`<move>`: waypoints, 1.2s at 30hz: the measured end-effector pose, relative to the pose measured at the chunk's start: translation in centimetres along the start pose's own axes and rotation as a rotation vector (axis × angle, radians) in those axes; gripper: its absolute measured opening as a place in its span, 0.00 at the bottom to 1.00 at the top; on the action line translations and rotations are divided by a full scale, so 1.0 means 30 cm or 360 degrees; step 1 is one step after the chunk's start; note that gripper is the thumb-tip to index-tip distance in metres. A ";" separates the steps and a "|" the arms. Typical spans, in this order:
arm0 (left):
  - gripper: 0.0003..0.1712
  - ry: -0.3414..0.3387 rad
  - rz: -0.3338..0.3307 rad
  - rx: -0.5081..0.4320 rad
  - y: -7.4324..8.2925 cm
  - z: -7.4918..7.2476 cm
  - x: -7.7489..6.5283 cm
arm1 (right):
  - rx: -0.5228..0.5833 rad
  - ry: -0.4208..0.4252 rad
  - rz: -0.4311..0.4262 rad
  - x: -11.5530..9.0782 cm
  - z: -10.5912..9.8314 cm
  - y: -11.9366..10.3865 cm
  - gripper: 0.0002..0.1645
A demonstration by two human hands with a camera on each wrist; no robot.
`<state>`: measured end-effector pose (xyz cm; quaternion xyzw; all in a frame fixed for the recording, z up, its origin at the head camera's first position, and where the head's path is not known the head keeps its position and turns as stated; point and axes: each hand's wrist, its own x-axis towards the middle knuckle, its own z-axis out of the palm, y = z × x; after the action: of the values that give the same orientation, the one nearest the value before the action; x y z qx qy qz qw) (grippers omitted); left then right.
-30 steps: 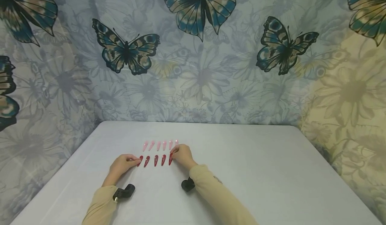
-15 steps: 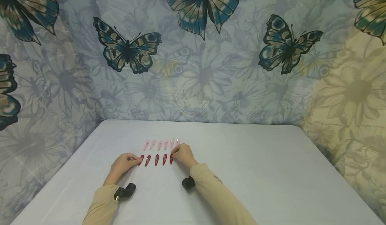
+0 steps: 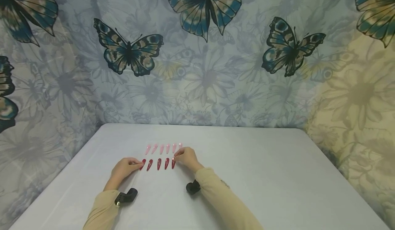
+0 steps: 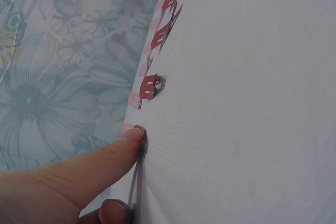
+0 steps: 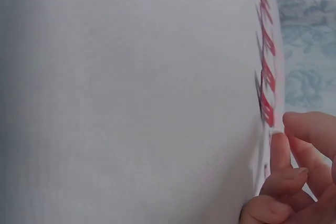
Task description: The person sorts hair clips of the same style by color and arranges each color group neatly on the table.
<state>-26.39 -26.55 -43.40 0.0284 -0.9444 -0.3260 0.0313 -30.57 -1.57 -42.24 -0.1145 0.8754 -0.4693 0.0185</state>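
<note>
Five or so red snap hair clips lie in a slanted row on the white table (image 3: 247, 175), a middle one (image 3: 159, 164) among them. My left hand (image 3: 124, 168) pinches the leftmost red hair clip (image 3: 143, 164) at the table; in the left wrist view a fingertip (image 4: 134, 135) covers part of it. At the row's other end is my right hand (image 3: 187, 158), its fingertips beside the top of the rightmost red hair clip (image 3: 173, 163). The right wrist view shows that clip (image 5: 268, 114) just off the fingertips, with nothing held between them.
Behind the red row runs a row of several pink hair clips (image 3: 162, 149), its right end partly hidden by my right hand. A butterfly-and-flower cloth (image 3: 210, 79) hangs behind the table's back edge. Black wrist cameras (image 3: 127, 196) sit on both sleeves.
My right fingertips have come slightly off the rightmost red clip, which shows more fully now. The left hand stays at its clip. The head view shifts a little.
</note>
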 end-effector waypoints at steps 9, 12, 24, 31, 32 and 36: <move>0.12 0.0016 0.0014 -0.0002 0.007 -0.020 -0.002 | 0.0071 -0.0113 -0.0102 -0.021 -0.105 -0.011 0.03; 0.12 0.0018 0.0013 -0.0003 0.008 -0.017 -0.001 | 0.0060 -0.0127 -0.0142 -0.045 -0.154 -0.010 0.04; 0.12 0.0034 0.0037 0.0024 0.013 0.005 0.004 | 0.0076 -0.0335 -0.0386 -0.227 -0.330 0.083 0.07; 0.12 0.0036 0.0036 0.0009 0.006 -0.003 0.001 | 0.0095 -0.0373 -0.0396 -0.319 -0.388 0.106 0.04; 0.12 0.0038 0.0032 0.0006 0.005 -0.001 0.000 | 0.0099 -0.0386 -0.0393 -0.330 -0.393 0.111 0.04; 0.12 0.0041 0.0002 0.0002 0.004 0.005 -0.002 | 0.0088 -0.0488 -0.0467 -0.372 -0.417 0.136 0.04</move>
<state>-26.35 -26.36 -43.43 0.0320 -0.9442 -0.3250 0.0438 -22.21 13.27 -39.45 -0.3102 0.8231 -0.4678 0.0860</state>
